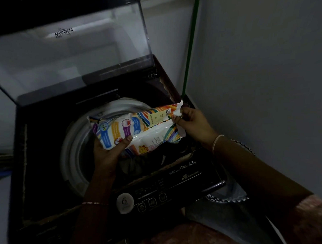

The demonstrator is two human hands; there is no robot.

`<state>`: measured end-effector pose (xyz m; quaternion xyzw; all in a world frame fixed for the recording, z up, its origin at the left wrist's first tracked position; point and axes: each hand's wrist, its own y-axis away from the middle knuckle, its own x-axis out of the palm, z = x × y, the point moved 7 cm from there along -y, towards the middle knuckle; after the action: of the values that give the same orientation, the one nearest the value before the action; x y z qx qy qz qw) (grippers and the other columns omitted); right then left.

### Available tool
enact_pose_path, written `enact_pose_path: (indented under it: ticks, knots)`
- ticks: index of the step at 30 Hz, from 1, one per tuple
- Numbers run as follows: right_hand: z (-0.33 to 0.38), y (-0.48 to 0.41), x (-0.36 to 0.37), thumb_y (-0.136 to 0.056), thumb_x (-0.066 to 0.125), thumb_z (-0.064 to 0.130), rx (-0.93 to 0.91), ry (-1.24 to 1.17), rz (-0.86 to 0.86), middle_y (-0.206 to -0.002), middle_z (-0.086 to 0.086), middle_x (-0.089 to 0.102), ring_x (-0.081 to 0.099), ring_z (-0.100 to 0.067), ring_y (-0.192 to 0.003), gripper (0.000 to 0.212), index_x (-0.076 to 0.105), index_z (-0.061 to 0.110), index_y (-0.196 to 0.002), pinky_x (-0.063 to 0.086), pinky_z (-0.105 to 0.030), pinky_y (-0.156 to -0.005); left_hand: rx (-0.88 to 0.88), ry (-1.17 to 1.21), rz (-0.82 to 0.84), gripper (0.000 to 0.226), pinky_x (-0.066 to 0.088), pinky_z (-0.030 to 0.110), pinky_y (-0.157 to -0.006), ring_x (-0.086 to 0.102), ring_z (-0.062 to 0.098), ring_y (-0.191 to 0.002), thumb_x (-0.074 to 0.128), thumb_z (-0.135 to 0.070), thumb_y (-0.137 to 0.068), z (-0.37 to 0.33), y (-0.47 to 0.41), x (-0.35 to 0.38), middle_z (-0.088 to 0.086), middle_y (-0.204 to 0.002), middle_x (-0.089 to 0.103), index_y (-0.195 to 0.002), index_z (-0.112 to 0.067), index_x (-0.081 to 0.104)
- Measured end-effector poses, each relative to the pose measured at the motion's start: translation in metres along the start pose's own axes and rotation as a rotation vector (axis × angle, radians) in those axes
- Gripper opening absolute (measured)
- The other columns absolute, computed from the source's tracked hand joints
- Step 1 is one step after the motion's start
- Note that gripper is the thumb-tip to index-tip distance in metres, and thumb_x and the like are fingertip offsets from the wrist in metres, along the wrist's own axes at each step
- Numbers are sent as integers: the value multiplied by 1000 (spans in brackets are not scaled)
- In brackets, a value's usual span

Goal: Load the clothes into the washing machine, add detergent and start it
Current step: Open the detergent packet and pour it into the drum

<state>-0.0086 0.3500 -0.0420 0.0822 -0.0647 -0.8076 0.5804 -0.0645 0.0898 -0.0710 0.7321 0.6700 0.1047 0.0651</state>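
Left hand [109,154] beneath detergent packet [138,126], dark clothes [138,163] half hidden

The scene was dim and underexposed: the washer [37,165] body and the panel [178,184] sank into near-black shadow, while the white packet [138,128] was the brightest thing in view and the wall [265,60] showed as a flat, even grey. Pale, soft reflections lay across the raised glass lid [69,57], and a weak sheen ran round the drum [72,145] rim. The wide lens bent straight lines near the edges, and the lower corners were smeared and out of focus.
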Motion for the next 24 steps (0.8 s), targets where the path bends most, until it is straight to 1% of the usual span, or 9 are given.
enact_pose_path:
  ticks: [3,6,9,11,12,14,16,20,24]
  knots:
    - [1,1,0,-91,60,7,7,-33,-22,-104,-29,67,66,-29,-91,21,64,-11,-100,55,-45,-84,12,-18,-9,58,58,22,-67,71,11,-94,77,-4,-74,-8,2,0,5,-115,69,-127,-9,55]
    - [0,2,1,-90,63,8,16,-64,-16,-87,-20,69,66,-20,-83,16,65,-8,-90,57,-35,-77,32,-60,-15,58,58,23,-69,71,12,-94,80,-8,-71,-17,0,-2,3,-112,71,-124,-11,58]
    - [-1,1,0,-84,71,21,25,-120,-23,-80,-35,56,58,-27,-81,47,52,-22,-84,52,-52,-85,48,-80,-4,57,58,25,-68,71,15,-95,80,-9,-70,-26,-2,0,3,-111,71,-123,-11,59]
    - [-2,1,0,-75,78,33,17,-191,-28,-87,-47,51,56,-29,-82,68,45,-25,-84,49,-57,-89,49,-75,17,54,58,25,-66,71,17,-95,79,-8,-71,-30,-2,3,3,-110,71,-122,-12,61]
    - [0,3,0,-74,78,34,28,-218,-30,-95,-49,52,57,-29,-84,68,47,-26,-85,50,-56,-92,55,-79,27,53,58,25,-67,71,17,-95,80,-9,-71,-32,-2,5,2,-110,71,-121,-13,61]
    - [3,6,-2,-82,72,19,57,-275,-45,-106,-41,60,61,-31,-90,44,57,-21,-93,51,-53,-94,69,-92,43,54,58,26,-70,71,16,-97,80,-10,-72,-37,0,9,2,-112,71,-122,-13,60]
    - [1,6,-4,-86,65,7,88,-305,-59,-106,-32,64,63,-33,-95,23,63,-14,-95,51,-52,-94,85,-90,41,54,59,29,-73,71,16,-97,80,-8,-72,-40,0,11,3,-113,71,-122,-12,60]
    - [-1,3,-5,-77,74,21,92,-340,-70,-92,-28,60,60,-32,-92,41,60,-16,-89,47,-57,-97,92,-112,58,56,58,41,-81,70,20,-101,81,-12,-71,-41,-5,13,5,-115,70,-123,-13,60]
    - [-2,1,-5,-87,66,8,104,-340,-101,-102,-36,61,61,-36,-95,23,62,-14,-89,49,-56,-95,90,-123,58,65,57,45,-84,69,21,-104,85,-18,-67,-39,-11,11,5,-118,69,-126,-15,58]
